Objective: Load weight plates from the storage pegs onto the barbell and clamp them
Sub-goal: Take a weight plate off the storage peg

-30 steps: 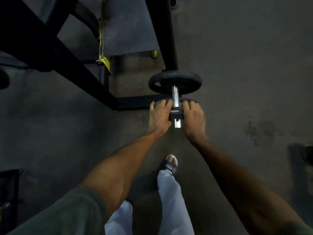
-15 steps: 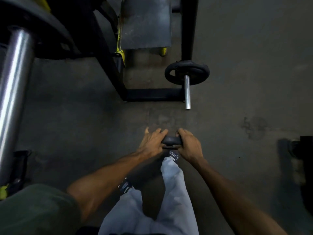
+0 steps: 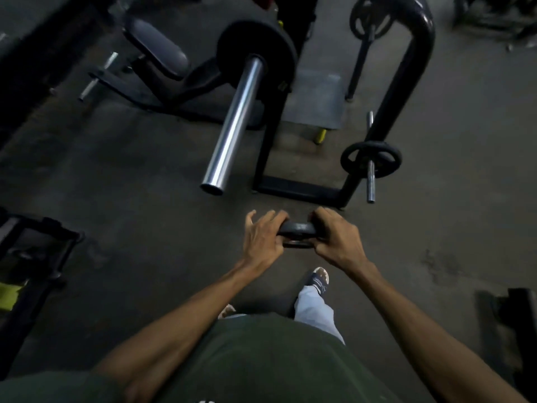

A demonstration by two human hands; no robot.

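Note:
A small dark weight plate (image 3: 297,230) hangs in front of my waist, gripped by my left hand (image 3: 263,237) on its left edge and my right hand (image 3: 337,238) on its right edge. The chrome barbell sleeve (image 3: 235,123) points toward me at upper centre, with a large black plate (image 3: 279,45) loaded at its far end. To the right, a low storage peg (image 3: 370,181) on the black rack carries one small plate (image 3: 389,161). A higher peg holds another plate (image 3: 370,20).
The curved black rack frame (image 3: 406,77) stands at upper right, its base bar (image 3: 299,190) on the floor just beyond my hands. A padded bench (image 3: 159,50) sits upper left. Dark equipment (image 3: 32,251) lies at left and another piece (image 3: 514,321) at right.
Both hands pulled the small plate off the low peg and carried it back toward me. My view has risen and swung left, bringing the barbell sleeve into the centre.

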